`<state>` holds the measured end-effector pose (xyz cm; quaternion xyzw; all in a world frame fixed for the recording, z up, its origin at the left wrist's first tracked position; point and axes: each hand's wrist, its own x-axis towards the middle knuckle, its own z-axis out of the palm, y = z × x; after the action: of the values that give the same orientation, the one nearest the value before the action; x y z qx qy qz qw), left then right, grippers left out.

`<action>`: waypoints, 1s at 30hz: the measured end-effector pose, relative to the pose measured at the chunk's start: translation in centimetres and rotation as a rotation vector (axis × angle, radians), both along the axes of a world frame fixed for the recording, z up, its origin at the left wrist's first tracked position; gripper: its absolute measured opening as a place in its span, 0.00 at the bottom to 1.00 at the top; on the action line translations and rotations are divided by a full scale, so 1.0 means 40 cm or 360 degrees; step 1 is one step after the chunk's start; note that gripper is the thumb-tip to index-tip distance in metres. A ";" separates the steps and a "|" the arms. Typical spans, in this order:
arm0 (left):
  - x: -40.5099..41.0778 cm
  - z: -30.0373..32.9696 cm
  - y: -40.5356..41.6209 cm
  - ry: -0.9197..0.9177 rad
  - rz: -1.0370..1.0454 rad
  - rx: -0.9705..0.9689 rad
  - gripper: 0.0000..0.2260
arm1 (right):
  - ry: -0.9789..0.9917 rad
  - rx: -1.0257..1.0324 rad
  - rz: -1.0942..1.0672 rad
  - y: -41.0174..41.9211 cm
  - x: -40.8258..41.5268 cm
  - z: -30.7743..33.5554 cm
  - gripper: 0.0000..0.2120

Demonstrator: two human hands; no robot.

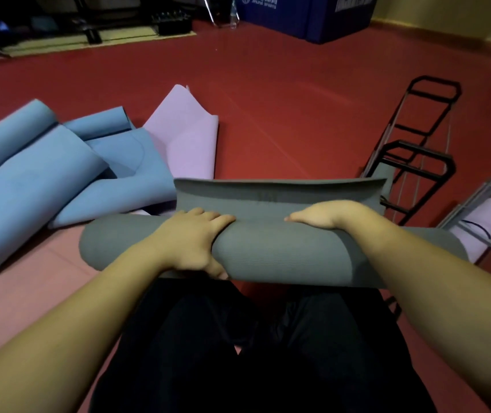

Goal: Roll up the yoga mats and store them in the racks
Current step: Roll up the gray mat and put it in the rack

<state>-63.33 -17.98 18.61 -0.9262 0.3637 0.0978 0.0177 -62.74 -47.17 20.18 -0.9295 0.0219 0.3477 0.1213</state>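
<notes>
Both hands clamp the grey mat (271,248) over the person's lap — left hand (192,238) curled round the roll, right hand (326,216) curled over its top. A short flap (280,192) is still unrolled on the far side. Loosen either grip and the roll will likely spring open — or telescope at the ends, jamming in the black rack (417,150) at right.

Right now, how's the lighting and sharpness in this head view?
Head view: dim and warm, far equipment lost in shadow; wide-angle bending bows the forearms and black rack; soft overall, though both hands on the grey mat read clearly.
</notes>
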 end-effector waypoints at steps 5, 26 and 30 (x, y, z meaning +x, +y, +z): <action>0.059 0.007 -0.013 0.0367 0.0110 -0.0041 0.50 | -0.0518 0.0003 -0.0084 -0.011 0.019 -0.041 0.25; 0.208 0.004 -0.053 0.1238 0.0446 -0.0355 0.41 | -0.1195 -0.0451 -0.0153 0.024 -0.082 -0.130 0.30; 0.178 -0.008 -0.039 0.0767 0.0311 -0.0412 0.45 | -0.1132 -0.0392 -0.0175 0.022 -0.061 -0.128 0.30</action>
<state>-56.22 -19.56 18.29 -0.9015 0.2758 0.2692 -0.1970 -65.19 -46.29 15.07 -0.9971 0.0699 -0.0090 0.0273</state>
